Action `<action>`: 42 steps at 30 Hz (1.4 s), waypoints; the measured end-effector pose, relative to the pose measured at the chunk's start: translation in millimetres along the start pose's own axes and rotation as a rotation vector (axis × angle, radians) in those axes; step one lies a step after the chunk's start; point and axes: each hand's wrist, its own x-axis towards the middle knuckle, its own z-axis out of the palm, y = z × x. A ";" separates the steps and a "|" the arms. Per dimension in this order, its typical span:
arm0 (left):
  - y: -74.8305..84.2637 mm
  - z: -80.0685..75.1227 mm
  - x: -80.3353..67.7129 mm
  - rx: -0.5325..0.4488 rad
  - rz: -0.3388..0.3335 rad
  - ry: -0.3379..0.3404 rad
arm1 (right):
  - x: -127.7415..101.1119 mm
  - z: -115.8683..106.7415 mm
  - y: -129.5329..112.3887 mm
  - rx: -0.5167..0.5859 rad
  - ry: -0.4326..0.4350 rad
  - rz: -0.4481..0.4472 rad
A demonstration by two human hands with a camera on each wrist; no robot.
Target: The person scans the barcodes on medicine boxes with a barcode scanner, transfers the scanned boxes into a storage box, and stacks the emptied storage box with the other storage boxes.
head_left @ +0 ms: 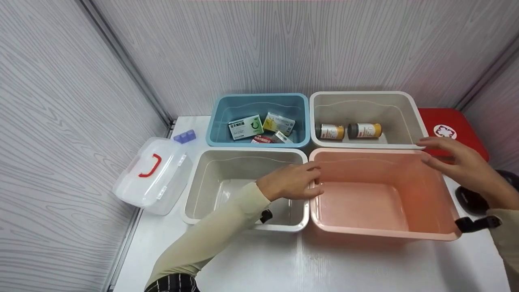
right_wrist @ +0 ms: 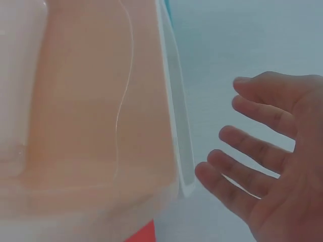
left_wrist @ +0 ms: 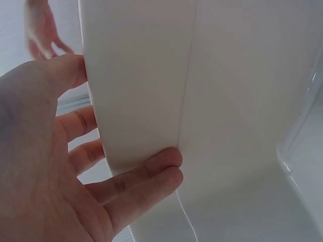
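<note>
My left hand (head_left: 292, 182) hangs over the touching rims of the front-left grey bin (head_left: 245, 227) and the pink bin (head_left: 361, 233), fingers loosely bent. In the left wrist view, its thumb and two fingers pass beyond the grey rim, while two other fingers (left_wrist: 146, 186) overlap the bin's inner wall (left_wrist: 146, 75). My right hand (head_left: 466, 166) is spread near the pink bin's back-right corner and holds nothing. The right wrist view shows these fingers (right_wrist: 252, 143) apart from the pink bin's wall (right_wrist: 146, 101).
Behind are a blue bin (head_left: 259, 97) with several medicine boxes and a grey bin (head_left: 361, 95) with two bottles (head_left: 365, 130). A clear case (head_left: 162, 178) with red handle and a purple pill box (head_left: 185, 136) sit left. A red case (head_left: 462, 129) lies right.
</note>
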 end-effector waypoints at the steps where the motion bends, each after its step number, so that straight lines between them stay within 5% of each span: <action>1: 0.2 0.0 0.2 0.000 0.000 -0.002 | -6.7 0.5 4.1 0.010 0.000 0.034; 16: 2.2 -1.3 0.9 0.005 0.020 0.004 | -89.3 18.1 49.4 0.179 -0.093 0.293; 21: 2.6 -1.1 -1.4 0.004 -0.013 0.007 | -112.8 24.8 51.3 0.257 -0.034 0.276; 27: 2.7 -2.7 -2.0 -0.024 -0.082 0.037 | -126.3 32.7 50.2 0.254 -0.061 0.334; 33: 4.8 -10.4 8.9 -0.037 -0.184 0.137 | -137.3 47.3 51.8 0.286 -0.044 0.363; 42: 3.4 -4.7 22.3 -0.092 -0.267 0.160 | -138.8 56.9 47.0 0.345 0.041 0.272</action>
